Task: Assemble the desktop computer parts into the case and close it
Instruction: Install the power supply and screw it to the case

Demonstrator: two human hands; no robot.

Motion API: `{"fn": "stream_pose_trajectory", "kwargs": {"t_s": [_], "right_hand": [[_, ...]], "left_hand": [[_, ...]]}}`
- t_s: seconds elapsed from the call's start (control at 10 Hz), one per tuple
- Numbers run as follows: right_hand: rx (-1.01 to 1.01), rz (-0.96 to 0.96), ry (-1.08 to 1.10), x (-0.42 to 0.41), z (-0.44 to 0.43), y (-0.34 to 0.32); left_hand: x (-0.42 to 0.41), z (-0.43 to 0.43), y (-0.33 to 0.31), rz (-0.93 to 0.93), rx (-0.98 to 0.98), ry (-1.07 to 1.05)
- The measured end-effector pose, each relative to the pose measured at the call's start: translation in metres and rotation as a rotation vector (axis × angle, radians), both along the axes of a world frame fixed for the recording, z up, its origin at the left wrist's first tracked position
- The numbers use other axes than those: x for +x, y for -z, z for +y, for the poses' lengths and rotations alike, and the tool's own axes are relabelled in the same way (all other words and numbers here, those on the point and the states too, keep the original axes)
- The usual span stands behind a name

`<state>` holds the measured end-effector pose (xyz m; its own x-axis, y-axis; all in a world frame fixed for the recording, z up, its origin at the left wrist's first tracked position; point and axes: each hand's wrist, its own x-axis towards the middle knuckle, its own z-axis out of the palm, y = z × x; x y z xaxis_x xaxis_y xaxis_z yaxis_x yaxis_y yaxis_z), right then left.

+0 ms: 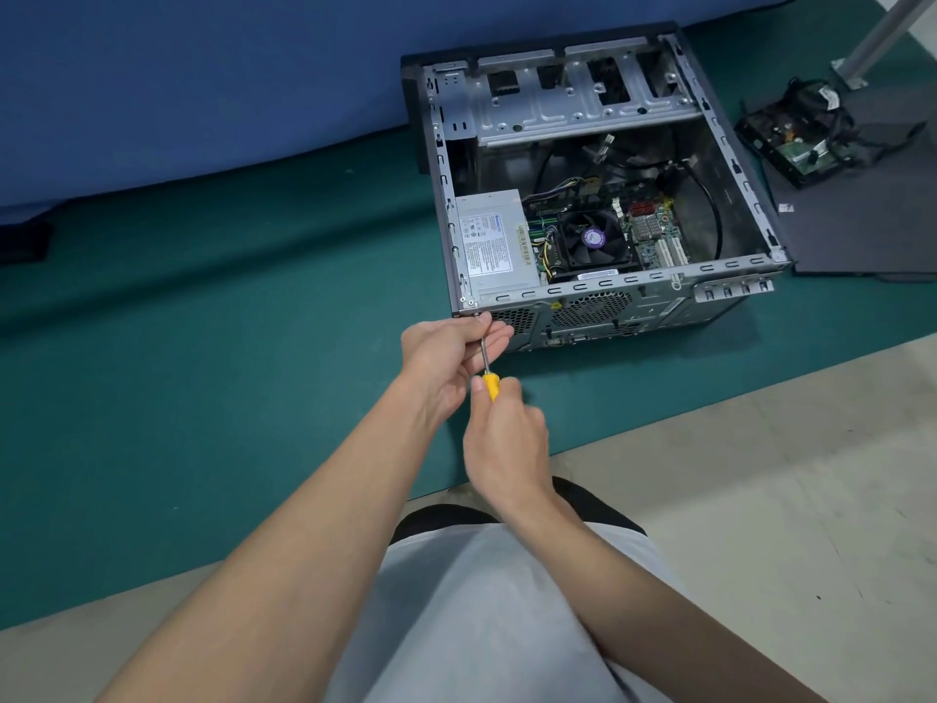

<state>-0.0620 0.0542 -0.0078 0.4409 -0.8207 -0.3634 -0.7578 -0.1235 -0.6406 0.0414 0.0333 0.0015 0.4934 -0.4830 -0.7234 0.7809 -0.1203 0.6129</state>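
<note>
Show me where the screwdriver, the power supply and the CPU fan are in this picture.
screwdriver (490, 387), head view, on the visible yellow handle.
power supply (488, 242), head view, on the printed label on its top face.
CPU fan (592, 239), head view, on the purple hub sticker.

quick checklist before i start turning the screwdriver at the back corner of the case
1. Screwdriver tip at rear corner of the case: ok.
2. Left hand pinches the shaft near the tip: ok.
3. Right hand grip on the yellow handle: ok.
4. Tip seated in a screw head: cannot tell, fingers hide it.
5. Power supply sits in its corner: ok.
6. Hard drive in the case: not ok, it lies outside.
</note>
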Motion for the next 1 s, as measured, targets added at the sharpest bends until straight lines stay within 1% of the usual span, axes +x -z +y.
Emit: {"fn": "stream_pose_trajectory", "kwargs": {"t_s": [0.1,0.2,0.3,0.4,0.5,0.6,0.7,0.8,0.9,1.0], "right_hand": [[0.593,-0.518,0.363,0.001,-0.006,0.002],[1.393,-1.0,0.738,-0.003,-0.009,-0.007],[1.147,-0.783,0.683,-0.002,-0.012,-0.013],[0.084,-0.076,0.128,-0.01,-0.005,-0.01],[-0.141,0.044,0.017,-0.007,0.0,-0.001],[0.289,-0.296,0.235,-0.002,-0.006,0.002],[1.262,-0.902,0.705,-0.002,-0.008,-0.008],[1.275,-0.831,0.717,-0.005,-0.014,-0.013],[0.271,-0.147,0.13,-0.012,-0.008,-0.014],[-0.097,0.043,-0.072,-0.01,0.0,-0.006]], "left_hand": [[0.004,0.002,0.0,0.012,-0.02,0.031],[0.003,0.001,0.0,0.003,-0.016,0.02],[0.001,-0.001,0.0,-0.012,0.001,-0.011],[-0.002,-0.004,0.001,-0.014,0.023,-0.042],[-0.001,-0.003,0.002,-0.013,0.015,-0.032],[0.002,0.0,0.001,0.01,-0.019,0.007],[0.003,0.001,0.001,0.009,-0.023,0.006],[0.0,0.0,0.001,-0.001,-0.01,-0.014],[-0.001,-0.002,0.001,-0.022,0.022,-0.02],[-0.001,-0.002,0.001,-0.026,0.02,-0.016]]}}
